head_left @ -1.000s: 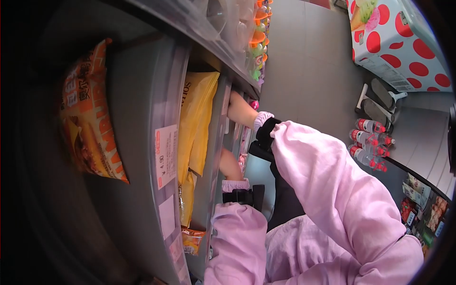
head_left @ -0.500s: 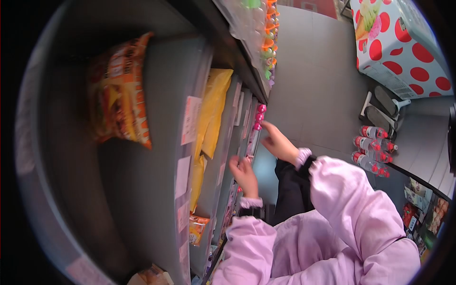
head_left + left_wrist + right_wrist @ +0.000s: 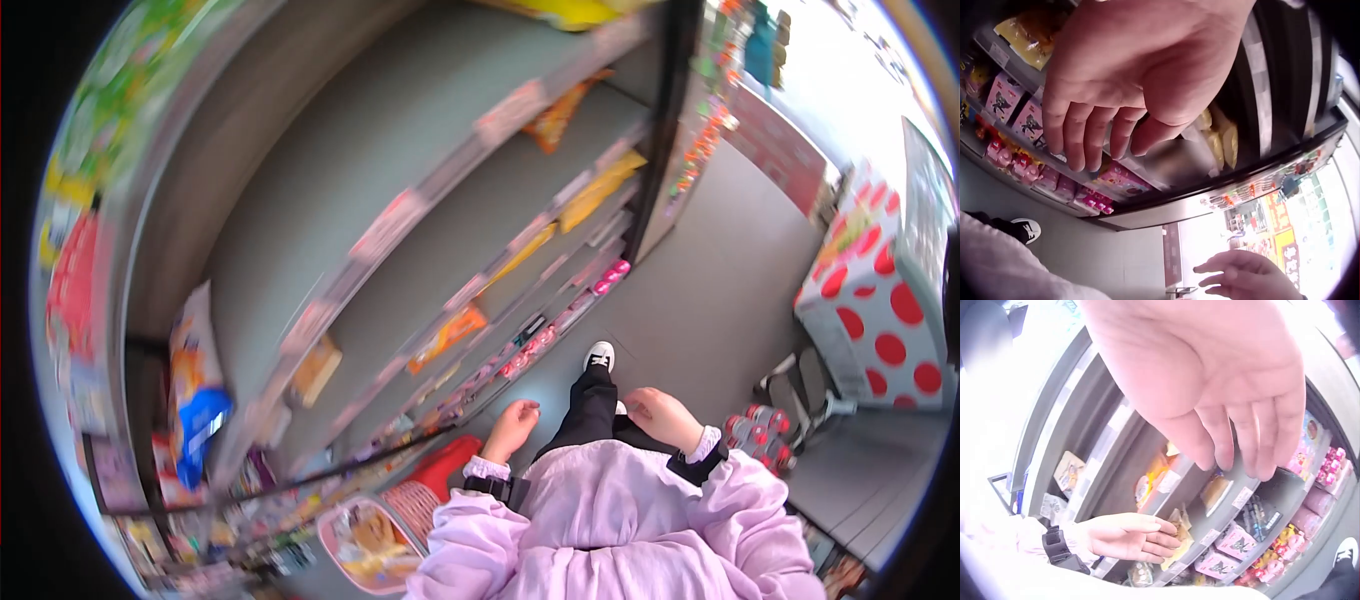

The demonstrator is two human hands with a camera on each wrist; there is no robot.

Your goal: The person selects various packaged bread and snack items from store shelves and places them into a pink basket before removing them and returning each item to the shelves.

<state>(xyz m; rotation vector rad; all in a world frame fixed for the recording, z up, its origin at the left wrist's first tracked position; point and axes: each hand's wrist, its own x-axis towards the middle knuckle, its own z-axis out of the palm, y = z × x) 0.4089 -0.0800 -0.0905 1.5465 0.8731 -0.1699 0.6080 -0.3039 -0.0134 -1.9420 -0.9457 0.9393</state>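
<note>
My left hand (image 3: 512, 430) hangs in front of the body beside the shelf unit, its fingers loose and holding nothing. Its palm and relaxed fingers fill the top of the left wrist view. On the other side of the body is my right hand (image 3: 665, 418), also empty; the right wrist view shows its fingers hanging loosely. Nearest to the left hand are the lower shelves, with pink toy packs (image 3: 530, 352) and an orange snack bag (image 3: 447, 338). Close below the left forearm stands a pink basket (image 3: 412, 512) with packaged food in it.
Shelves with price labels (image 3: 385, 225) run along the left. A blue-and-white bag (image 3: 200, 400) stands on an upper shelf. To the right are shrink-wrapped bottles (image 3: 760, 438) and a red-dotted freezer (image 3: 870, 300). Grey floor (image 3: 700, 290) lies between.
Both hands have come back from the lower shelf, where they reached in one second ago, to the front of the body. The head view has swung, bringing the basket and more shelving into sight.
</note>
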